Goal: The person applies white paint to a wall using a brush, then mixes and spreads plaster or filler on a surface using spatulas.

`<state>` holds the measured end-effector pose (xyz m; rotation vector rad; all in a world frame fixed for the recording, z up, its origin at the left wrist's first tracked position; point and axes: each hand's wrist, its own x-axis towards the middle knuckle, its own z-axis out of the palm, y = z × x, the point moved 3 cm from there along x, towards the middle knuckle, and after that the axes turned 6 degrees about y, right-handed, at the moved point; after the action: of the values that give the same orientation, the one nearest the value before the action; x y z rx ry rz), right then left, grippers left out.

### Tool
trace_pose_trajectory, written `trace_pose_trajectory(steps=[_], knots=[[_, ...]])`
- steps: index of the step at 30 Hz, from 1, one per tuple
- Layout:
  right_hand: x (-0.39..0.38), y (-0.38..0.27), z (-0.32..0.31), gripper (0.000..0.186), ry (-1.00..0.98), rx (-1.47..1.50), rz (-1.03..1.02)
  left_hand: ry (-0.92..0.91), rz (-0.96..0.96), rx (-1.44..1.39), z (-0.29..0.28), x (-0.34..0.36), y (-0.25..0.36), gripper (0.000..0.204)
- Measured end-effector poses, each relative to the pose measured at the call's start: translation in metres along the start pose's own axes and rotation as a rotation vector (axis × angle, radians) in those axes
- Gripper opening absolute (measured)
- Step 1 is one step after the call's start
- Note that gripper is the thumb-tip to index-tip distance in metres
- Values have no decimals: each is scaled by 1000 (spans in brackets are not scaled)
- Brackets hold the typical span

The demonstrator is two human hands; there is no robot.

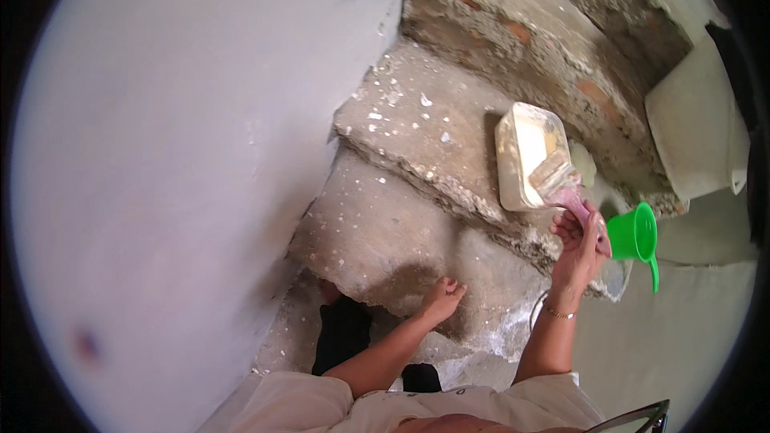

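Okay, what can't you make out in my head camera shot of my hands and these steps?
All in the head view:
- Brush handle: partly covered by the right hand.
- Left hand: curled fingers hide the palm, so I can't tell whether it holds something small.
- Pale object: partly behind the tub; its kind is unclear.
- Pale bucket-like container: cut off by the dark lens rim.
- Dark smudge: too blurred to identify.

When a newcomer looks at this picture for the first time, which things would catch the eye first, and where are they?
Probably the bright green cup, just to the right of the person's right hand. Next comes the pink-handled brush in that hand, its head at the near end of a pale rectangular tub on the rough, white-spotted steps. The large pale wall fills the left side.
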<state>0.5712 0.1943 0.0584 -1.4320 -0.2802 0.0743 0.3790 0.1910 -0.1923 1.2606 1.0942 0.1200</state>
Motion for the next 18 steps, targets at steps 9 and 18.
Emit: trace_pose_trajectory(steps=[9,18], knots=[[-2,-9,-7,44,68,147,68,-12,2,-5,-10,-5,23,51],[-3,-1,-6,31,4,61,27,-36,-12,-4,-17,-14,41,51]])
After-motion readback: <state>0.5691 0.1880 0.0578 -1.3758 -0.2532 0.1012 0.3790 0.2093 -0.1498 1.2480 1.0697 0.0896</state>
